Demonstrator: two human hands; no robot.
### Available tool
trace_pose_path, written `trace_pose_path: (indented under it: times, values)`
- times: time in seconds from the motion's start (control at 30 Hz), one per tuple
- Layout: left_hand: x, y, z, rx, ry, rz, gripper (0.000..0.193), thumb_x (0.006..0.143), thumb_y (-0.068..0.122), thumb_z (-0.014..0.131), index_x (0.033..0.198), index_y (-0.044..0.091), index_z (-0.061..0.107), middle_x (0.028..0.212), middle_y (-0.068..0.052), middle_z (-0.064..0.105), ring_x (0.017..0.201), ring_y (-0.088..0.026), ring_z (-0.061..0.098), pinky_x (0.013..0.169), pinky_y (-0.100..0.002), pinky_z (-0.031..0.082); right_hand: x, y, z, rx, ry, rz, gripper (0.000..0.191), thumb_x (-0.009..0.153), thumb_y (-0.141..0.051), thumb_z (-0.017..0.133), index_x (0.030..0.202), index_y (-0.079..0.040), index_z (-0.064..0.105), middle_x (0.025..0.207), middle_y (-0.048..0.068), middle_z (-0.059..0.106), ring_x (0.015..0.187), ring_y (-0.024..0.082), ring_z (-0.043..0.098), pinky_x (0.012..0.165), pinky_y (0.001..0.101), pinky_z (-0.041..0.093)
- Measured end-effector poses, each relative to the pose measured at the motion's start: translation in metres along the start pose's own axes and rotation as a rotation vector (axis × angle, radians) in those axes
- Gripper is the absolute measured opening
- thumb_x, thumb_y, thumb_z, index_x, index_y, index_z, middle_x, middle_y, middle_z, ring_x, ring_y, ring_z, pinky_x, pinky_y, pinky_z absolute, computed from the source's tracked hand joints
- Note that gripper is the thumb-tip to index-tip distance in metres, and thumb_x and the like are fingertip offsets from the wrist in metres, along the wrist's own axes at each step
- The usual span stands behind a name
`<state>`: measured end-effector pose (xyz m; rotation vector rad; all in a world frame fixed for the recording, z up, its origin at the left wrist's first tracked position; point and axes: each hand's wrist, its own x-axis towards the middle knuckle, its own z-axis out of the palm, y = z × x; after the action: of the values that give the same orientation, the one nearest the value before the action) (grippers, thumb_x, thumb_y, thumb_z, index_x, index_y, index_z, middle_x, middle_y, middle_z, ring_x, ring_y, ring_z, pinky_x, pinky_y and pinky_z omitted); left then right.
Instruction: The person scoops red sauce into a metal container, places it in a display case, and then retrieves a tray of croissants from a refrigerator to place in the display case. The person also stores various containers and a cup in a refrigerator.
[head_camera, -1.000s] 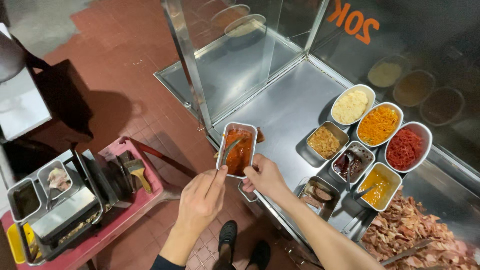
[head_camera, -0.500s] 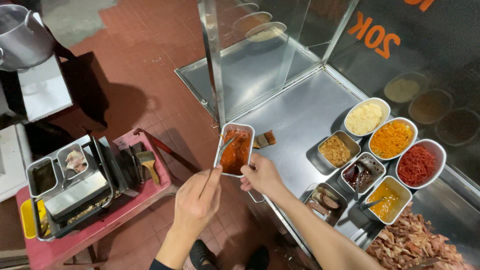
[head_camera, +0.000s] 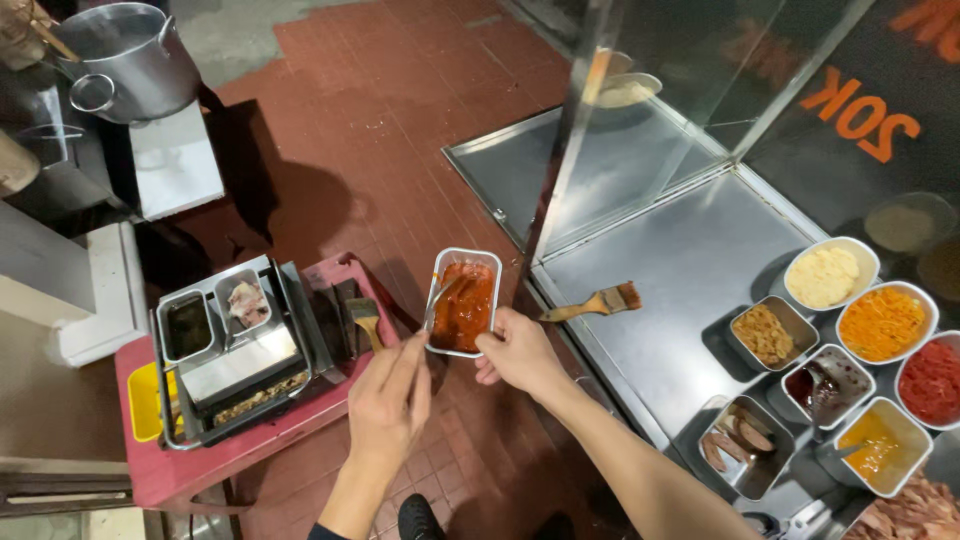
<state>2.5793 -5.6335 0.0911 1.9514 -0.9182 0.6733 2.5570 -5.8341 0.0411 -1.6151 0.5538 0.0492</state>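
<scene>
Now lifted off the steel counter (head_camera: 690, 270), out over the red floor: sauce tray (head_camera: 464, 302), gripped at its near edge by right hand (head_camera: 517, 352). Left hand (head_camera: 387, 400) just below, fingers pinching spoon (head_camera: 440, 298) dipped inside tray.

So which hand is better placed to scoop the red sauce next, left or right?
Left, most likely. The left hand already grips the spoon, whose bowl sits in the sauce tin. The right hand holds that tin by its near edge over the floor, so it is occupied keeping it level.
</scene>
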Motion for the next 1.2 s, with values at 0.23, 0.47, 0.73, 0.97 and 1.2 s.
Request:
trace_pose_path:
  times: [0.23, 0.47, 0.73, 0.97, 1.2]
  values:
    - [-0.008, -0.12, -0.059, -0.729, 0.326, -0.911, 0.03, 0.102, 0.007, 0.057, 0.125, -0.007, 0.069, 0.094, -0.012, 0.074, 0.082, -0.015, 0.071, 0.08, -0.029, 0.06, 0.036, -0.024, 0.127, -0.041, -0.029, -0.015, 0.02, 0.092, -0.007, 0.06, 0.105, 0.007, 0.061, 0.078, 0.016, 0.073, 0.06, 0.022, 0.075, 0.051, 0.0326, 0.063]
    - [-0.021, -0.242, -0.128, -1.105, 0.501, -1.304, 0.034, 0.1, 0.01, 0.052, 0.124, -0.01, 0.065, 0.092, -0.014, 0.07, 0.08, -0.023, 0.07, 0.076, -0.035, 0.06, 0.095, -0.026, 0.265, 0.028, -0.095, -0.024, 0.02, 0.092, -0.005, 0.057, 0.107, 0.007, 0.059, 0.077, 0.017, 0.071, 0.059, 0.023, 0.075, 0.051, 0.034, 0.064]
    - [-0.032, -0.338, -0.194, -1.291, 0.641, -1.447, 0.035, 0.099, 0.014, 0.052, 0.127, -0.005, 0.062, 0.092, -0.011, 0.069, 0.084, -0.021, 0.07, 0.081, -0.033, 0.06, 0.152, -0.024, 0.382, 0.022, -0.178, 0.006, 0.011, 0.093, -0.007, 0.057, 0.1, 0.001, 0.058, 0.076, 0.017, 0.071, 0.057, 0.024, 0.074, 0.049, 0.0345, 0.063]
    - [-0.052, -0.437, -0.231, -0.959, 0.757, -1.292, 0.036, 0.101, 0.015, 0.054, 0.129, -0.006, 0.063, 0.091, -0.011, 0.069, 0.08, -0.021, 0.07, 0.077, -0.034, 0.061, 0.205, -0.021, 0.429, 0.058, -0.195, 0.004, 0.011, 0.093, -0.006, 0.058, 0.096, 0.004, 0.054, 0.075, 0.02, 0.07, 0.059, 0.026, 0.075, 0.05, 0.0364, 0.064]
    - [-0.083, -0.515, -0.198, -0.092, 0.383, -1.034, 0.032, 0.1, 0.017, 0.062, 0.123, -0.001, 0.073, 0.086, -0.014, 0.073, 0.074, -0.024, 0.069, 0.071, -0.038, 0.056, 0.218, -0.009, 0.41, -0.005, -0.194, 0.073, 0.013, 0.093, -0.007, 0.056, 0.103, 0.0, 0.058, 0.08, 0.016, 0.069, 0.061, 0.025, 0.074, 0.051, 0.0354, 0.065]
